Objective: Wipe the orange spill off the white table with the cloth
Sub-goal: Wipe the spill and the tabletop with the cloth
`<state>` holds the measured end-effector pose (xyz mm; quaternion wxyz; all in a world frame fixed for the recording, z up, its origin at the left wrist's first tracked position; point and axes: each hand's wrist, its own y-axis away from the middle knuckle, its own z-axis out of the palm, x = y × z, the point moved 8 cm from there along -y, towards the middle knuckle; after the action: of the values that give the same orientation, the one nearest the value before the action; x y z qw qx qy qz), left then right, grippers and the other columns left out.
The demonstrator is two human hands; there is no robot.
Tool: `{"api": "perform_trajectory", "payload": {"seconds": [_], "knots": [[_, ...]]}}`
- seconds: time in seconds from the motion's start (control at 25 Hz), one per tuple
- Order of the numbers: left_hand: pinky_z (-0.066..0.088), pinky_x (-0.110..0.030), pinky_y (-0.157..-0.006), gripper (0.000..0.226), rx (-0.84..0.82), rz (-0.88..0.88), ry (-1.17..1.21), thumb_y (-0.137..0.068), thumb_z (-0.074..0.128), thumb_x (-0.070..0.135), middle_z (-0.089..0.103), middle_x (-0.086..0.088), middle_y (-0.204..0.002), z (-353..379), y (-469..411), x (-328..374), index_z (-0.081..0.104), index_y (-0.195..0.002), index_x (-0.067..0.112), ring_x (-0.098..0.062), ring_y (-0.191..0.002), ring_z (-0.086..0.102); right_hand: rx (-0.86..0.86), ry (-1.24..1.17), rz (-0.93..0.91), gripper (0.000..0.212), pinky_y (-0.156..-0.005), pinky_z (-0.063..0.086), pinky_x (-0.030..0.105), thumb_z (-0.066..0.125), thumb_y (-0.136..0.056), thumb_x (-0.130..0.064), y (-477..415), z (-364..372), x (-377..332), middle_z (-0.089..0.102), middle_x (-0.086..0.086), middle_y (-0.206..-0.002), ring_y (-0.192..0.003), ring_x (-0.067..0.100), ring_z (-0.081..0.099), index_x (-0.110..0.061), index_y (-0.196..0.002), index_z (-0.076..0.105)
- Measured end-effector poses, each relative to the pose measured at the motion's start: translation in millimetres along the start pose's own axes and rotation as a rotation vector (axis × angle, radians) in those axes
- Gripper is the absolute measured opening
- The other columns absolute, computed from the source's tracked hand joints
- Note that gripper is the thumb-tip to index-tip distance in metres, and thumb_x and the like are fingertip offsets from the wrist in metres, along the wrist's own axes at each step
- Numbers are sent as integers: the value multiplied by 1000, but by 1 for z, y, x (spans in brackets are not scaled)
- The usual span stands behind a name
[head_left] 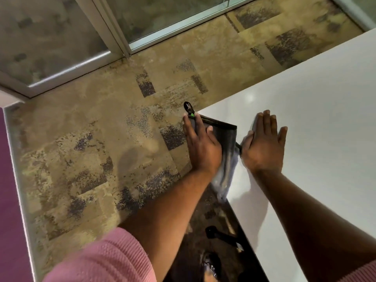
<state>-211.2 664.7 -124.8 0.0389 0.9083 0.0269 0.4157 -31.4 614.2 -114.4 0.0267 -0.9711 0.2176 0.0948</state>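
Observation:
A dark grey cloth (226, 139) lies over the near left corner of the white table (317, 94), and its lower part hangs off the edge. A black tag with a green mark (188, 107) sticks out at its far corner. My left hand (200, 145) holds the cloth's left edge, with the fingers along the hem. My right hand (264, 143) lies flat on the table just right of the cloth, fingers stretched out and thumb touching the cloth's right edge. No orange spill shows on the visible table top.
Patterned beige and dark carpet (97, 149) covers the floor left of the table. Glass panels in metal frames (120, 43) run along the far side, and a purple wall (10, 190) stands at the left. A black chair base (220, 235) and a shoe (211, 267) sit below the table edge.

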Motion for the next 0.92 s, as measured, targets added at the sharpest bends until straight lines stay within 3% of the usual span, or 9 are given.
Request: {"api": "perform_trajectory", "payload": {"seconds": [0.12,0.2,0.32,0.48,0.6,0.72,0.84,0.92], "knots": [[18,-54,-128,57,-17,179,-393,-107,34,31,29,-16,-168,-1,-43,14,34,-159,7,-36,-158,18,-11,25,11,67,-129,14,60,21,-102,-31,-1,-1,-1,24,18,-172,-160,35,21,-3,-163,27],[16,-53,-129,61,-120,361,-529,-104,29,34,34,-15,-166,12,-59,32,33,-159,9,-34,-157,23,-3,15,15,66,-128,16,61,20,-104,-33,-2,-2,-1,25,18,-172,-160,35,23,-4,-163,28],[13,-52,-129,64,-282,512,-552,-103,22,35,27,-14,-169,43,-68,56,25,-162,10,-32,-159,18,40,-160,51,63,-129,16,59,22,-106,-31,-1,-6,4,25,16,-172,-160,33,21,-6,-163,27],[11,-53,-129,64,-326,608,-570,-105,23,36,20,-13,-172,79,-69,87,20,-163,10,-31,-160,14,131,-424,127,64,-132,9,44,29,-104,-31,1,-11,14,25,13,-172,-161,24,16,-9,-164,29],[8,-52,-130,64,-400,764,-646,-109,27,37,12,-13,-173,111,-53,108,12,-165,11,-32,-161,7,241,-540,163,61,-132,16,40,31,-105,-27,6,-16,21,26,14,-171,-160,19,17,-5,-163,30],[5,-50,-131,63,-465,832,-654,-110,29,38,12,-12,-173,126,-36,119,11,-165,13,-31,-161,5,320,-674,224,62,-129,16,26,30,-104,-22,10,-19,32,25,10,-172,-160,14,19,-5,-163,29],[-1,-49,-131,63,-541,859,-658,-111,27,40,8,-10,-174,133,-12,124,9,-165,15,-30,-161,1,365,-808,380,64,-125,18,16,34,-101,-14,19,-23,46,24,-1,-171,-156,-5,17,-11,-165,26],[-3,-50,-130,67,-543,884,-713,-111,29,45,5,-10,-174,136,8,125,5,-165,15,-29,-161,-3,433,-852,525,66,-126,22,19,32,-100,-20,34,-28,64,25,-4,-171,-153,-12,19,-19,-166,24]]}}
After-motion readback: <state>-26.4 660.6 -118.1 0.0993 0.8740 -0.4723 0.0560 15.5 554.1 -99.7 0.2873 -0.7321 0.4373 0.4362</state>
